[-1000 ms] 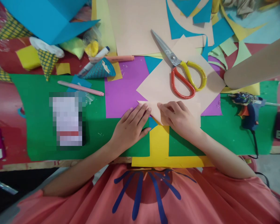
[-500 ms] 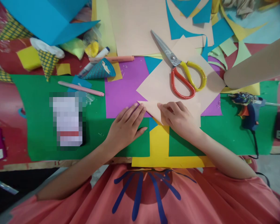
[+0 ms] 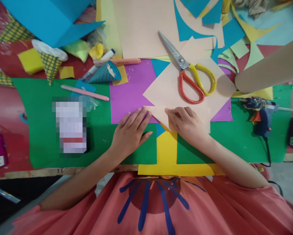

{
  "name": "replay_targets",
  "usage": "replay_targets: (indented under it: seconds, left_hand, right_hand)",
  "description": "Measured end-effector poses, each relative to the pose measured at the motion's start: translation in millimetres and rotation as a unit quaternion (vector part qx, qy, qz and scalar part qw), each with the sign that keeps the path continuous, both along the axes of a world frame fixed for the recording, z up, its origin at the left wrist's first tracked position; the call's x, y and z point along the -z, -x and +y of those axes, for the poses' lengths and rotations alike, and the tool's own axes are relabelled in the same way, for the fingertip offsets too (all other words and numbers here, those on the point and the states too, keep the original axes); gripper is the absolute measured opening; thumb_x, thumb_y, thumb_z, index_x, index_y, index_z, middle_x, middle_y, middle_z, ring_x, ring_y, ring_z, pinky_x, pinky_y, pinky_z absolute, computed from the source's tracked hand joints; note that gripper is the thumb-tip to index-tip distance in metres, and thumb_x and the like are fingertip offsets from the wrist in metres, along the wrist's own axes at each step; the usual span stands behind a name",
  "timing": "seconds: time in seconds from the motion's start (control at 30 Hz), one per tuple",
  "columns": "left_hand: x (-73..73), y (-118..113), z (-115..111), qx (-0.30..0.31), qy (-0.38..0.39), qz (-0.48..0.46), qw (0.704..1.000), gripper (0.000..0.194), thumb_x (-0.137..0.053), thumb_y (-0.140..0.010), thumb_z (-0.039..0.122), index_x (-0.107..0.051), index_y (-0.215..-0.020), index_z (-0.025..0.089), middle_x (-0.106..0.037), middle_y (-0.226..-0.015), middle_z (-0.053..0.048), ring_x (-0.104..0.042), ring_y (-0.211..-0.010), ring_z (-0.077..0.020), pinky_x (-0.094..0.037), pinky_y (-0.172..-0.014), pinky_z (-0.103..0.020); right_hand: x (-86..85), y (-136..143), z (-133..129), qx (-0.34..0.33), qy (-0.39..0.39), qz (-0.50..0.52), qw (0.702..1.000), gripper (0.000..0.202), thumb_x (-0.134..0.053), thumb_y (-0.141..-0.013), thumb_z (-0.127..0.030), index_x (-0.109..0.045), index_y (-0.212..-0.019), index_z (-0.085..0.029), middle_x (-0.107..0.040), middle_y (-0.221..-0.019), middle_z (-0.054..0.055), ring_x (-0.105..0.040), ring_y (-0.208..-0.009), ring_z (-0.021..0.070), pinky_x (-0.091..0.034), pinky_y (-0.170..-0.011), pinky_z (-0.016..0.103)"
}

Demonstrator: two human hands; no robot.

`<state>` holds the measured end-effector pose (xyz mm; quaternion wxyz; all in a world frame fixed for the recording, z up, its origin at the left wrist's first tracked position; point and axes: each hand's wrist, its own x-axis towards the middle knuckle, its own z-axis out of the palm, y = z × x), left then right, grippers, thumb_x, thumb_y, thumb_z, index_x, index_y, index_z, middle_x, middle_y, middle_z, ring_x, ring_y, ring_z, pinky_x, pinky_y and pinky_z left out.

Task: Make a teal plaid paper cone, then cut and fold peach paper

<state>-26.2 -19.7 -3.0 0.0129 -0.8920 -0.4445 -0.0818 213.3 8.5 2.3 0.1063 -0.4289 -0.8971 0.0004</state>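
Note:
A small peach paper piece (image 3: 161,112), with a slanted edge and a pointed left corner, lies at the near edge of the purple sheet (image 3: 129,98). My left hand (image 3: 131,130) rests flat with its fingers stretched out, fingertips at the piece's left corner. On the piece's right part, my right hand (image 3: 187,124) has its fingers curled and pressed together on the paper. Just beyond the hands is a larger peach sheet (image 3: 161,85). Scissors with one red and one yellow handle (image 3: 182,62) lie on it, blades pointing away to the left.
A glue gun (image 3: 262,120) and a beige tube (image 3: 266,68) are at the right. A pink pen (image 3: 85,92) and a blurred-out object (image 3: 71,127) lie on the green sheet (image 3: 43,130) at the left. Paper scraps, cones and markers cover the far side.
My left hand has shifted very slightly left, its fingertips still by the paper's corner. My right hand stays in place.

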Motion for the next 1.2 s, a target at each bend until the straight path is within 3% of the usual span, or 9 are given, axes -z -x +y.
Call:
replay_targets:
  seconds: [0.33,0.73,1.2]
  left_hand:
    - [-0.1,-0.3,1.5,0.003,-0.028,0.031,0.999,0.062,-0.041,-0.1,0.042,-0.031,-0.151,0.009,-0.054,-0.143,-0.016,-0.054,-0.128,-0.0262,-0.033,-0.109,-0.038]
    - [1.0,-0.3,0.4,-0.01,0.018,-0.005,1.0,0.07,-0.042,-0.1,0.042,-0.011,-0.157,0.015,-0.048,-0.148,-0.015,-0.049,-0.134,-0.0273,-0.033,-0.11,-0.039]
    - [-1.8,-1.0,1.4,-0.006,0.006,0.025,1.0,0.066,-0.042,-0.1,0.041,-0.022,-0.155,0.011,-0.051,-0.146,-0.016,-0.051,-0.132,-0.028,-0.034,-0.108,-0.039]
  right_hand:
    - [0.7,-0.1,-1.5,-0.002,0.016,-0.035,0.999,0.036,-0.039,-0.099,-0.018,-0.053,-0.131,-0.008,-0.064,-0.094,0.009,-0.05,-0.084,0.0214,-0.046,-0.074,0.034]
    - [-0.7,-0.2,-1.5,0.003,0.043,-0.037,0.998,0.037,-0.036,-0.1,-0.015,-0.052,-0.132,-0.008,-0.065,-0.098,0.011,-0.051,-0.088,0.0225,-0.047,-0.075,0.036]
    - [-3.3,-0.8,-1.1,-0.009,0.007,-0.043,0.999,0.037,-0.038,-0.098,-0.012,-0.054,-0.13,-0.005,-0.065,-0.096,0.01,-0.048,-0.084,0.0228,-0.048,-0.075,0.034]
